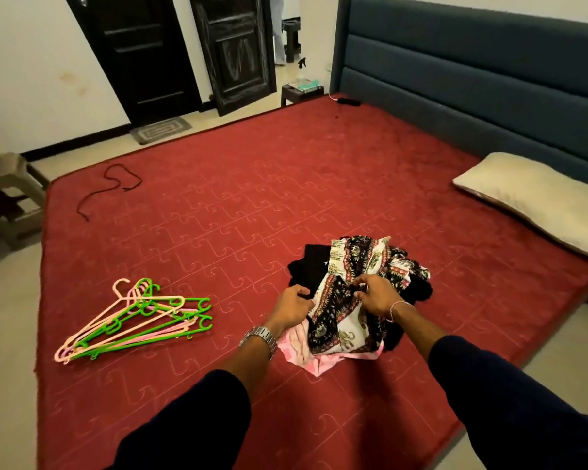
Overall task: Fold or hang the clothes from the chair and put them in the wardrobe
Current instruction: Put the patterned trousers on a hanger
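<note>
A pile of clothes lies on the red bed (218,205). On top is a black, white and red elephant-print garment (340,320). Black clothing (308,269) shows beneath it at the back, and a pink garment (297,351) sticks out at the front. My left hand (291,308) grips the left edge of the print garment. My right hand (375,295) pinches its fabric near the middle. Several pink and green plastic hangers (133,320) lie in a heap on the bed to the left of the pile.
A beige pillow (537,201) lies at the right by the dark blue headboard (472,79). A black cord (112,188) lies on the bed's far left. A plastic stool (7,198) stands left of the bed. Dark doors (140,52) are behind.
</note>
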{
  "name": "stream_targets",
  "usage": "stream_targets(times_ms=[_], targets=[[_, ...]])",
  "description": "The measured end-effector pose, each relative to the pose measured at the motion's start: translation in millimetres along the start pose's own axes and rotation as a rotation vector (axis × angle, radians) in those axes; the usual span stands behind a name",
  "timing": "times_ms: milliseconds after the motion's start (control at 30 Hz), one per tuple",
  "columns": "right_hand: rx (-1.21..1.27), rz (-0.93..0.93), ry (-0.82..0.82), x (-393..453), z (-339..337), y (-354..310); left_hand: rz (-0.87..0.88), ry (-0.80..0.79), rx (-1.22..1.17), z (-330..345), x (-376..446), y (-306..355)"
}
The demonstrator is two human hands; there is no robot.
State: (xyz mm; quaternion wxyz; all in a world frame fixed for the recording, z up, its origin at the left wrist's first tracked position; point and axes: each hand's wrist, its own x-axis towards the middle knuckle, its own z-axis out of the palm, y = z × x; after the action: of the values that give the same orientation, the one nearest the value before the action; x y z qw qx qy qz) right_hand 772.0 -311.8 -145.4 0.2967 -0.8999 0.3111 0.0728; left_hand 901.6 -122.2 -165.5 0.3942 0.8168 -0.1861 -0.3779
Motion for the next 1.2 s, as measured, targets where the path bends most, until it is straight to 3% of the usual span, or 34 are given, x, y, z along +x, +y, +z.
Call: stream_targets(times_ms=[333, 633, 833, 1033, 1200], targets=[[0.091, -0.025, -0.044, 53.5, 15.4, 37.4, 0.061, 0.05, 0.196, 45.4, 69.1, 29.7], [0.382, -0.045, 0.009, 55.7, 19.0, 53.4, 0.008, 0.147, 0.144, 79.7, 114.1, 21.5], [-0.045, -0.228, 0.094, 71.0, -6.8, 41.9, 0.164, 0.133, 0.072, 61.9, 96.8, 45.7], [-0.419, -0.503, -0.083, 86.7, -60.0, -6.0, 0.45, 0.083, 0.199, 15.6, 73.3, 79.1], [-0.56, -0.533, 0.077, 82.6, -89.9, -49.2, 0.566, 0.175, 0.269, -23.5, 41.4, 94.5]])
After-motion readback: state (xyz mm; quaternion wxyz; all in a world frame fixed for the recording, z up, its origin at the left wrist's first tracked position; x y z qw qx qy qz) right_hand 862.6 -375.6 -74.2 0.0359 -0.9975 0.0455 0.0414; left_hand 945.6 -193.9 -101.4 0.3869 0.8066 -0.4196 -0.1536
